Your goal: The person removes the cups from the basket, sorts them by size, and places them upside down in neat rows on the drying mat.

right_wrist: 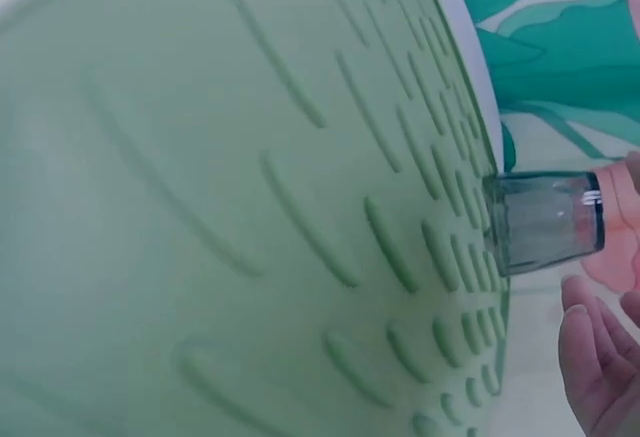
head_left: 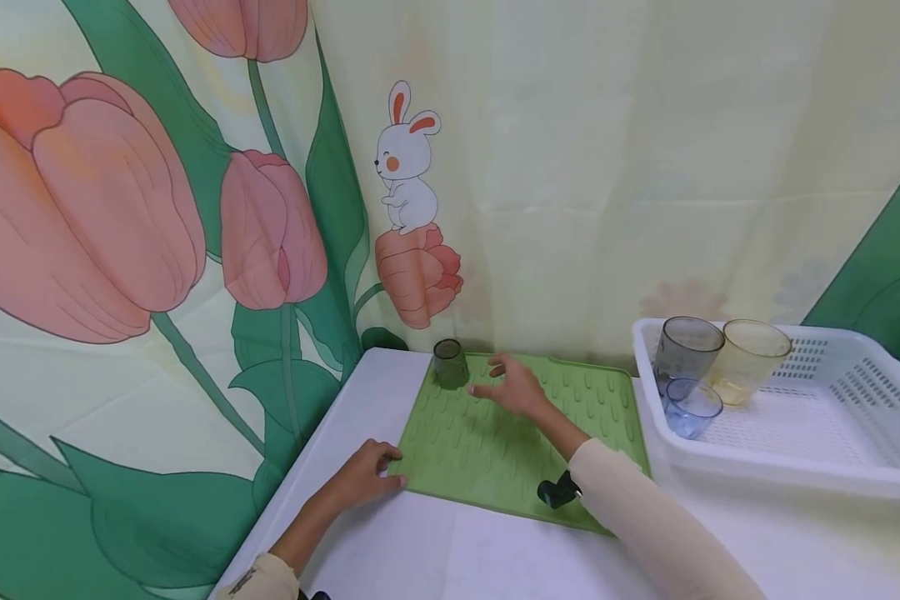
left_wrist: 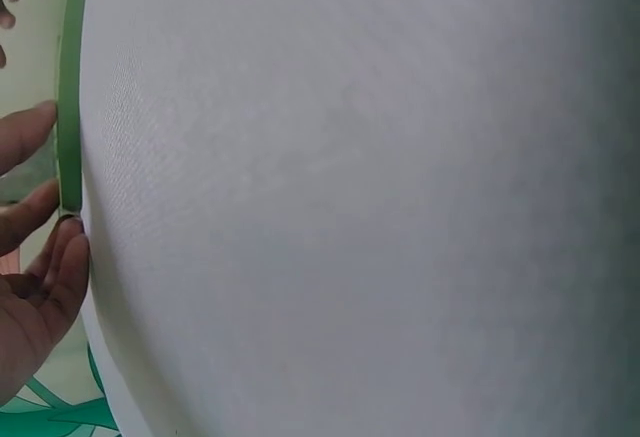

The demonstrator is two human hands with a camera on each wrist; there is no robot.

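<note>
A dark grey glass (head_left: 451,364) stands upside down on the back left corner of the green ribbed mat (head_left: 487,450). Just right of that glass, my right hand (head_left: 516,387) hovers over the mat, thumb and fingers apart and holding nothing. In the right wrist view the fingers (right_wrist: 598,352) are close to the glass (right_wrist: 548,222) with a gap between them. My left hand (head_left: 363,477) touches the mat's front left corner with its thumb and fingers; the left wrist view shows its fingertips at the green edge (left_wrist: 70,87).
On the right stands a white basket (head_left: 795,462) holding a grey glass (head_left: 686,354), a yellow glass (head_left: 750,362) and a small blue glass (head_left: 692,410). A white cloth (head_left: 480,554) covers the table. Behind it hangs a curtain (head_left: 555,183) printed with tulips and a rabbit.
</note>
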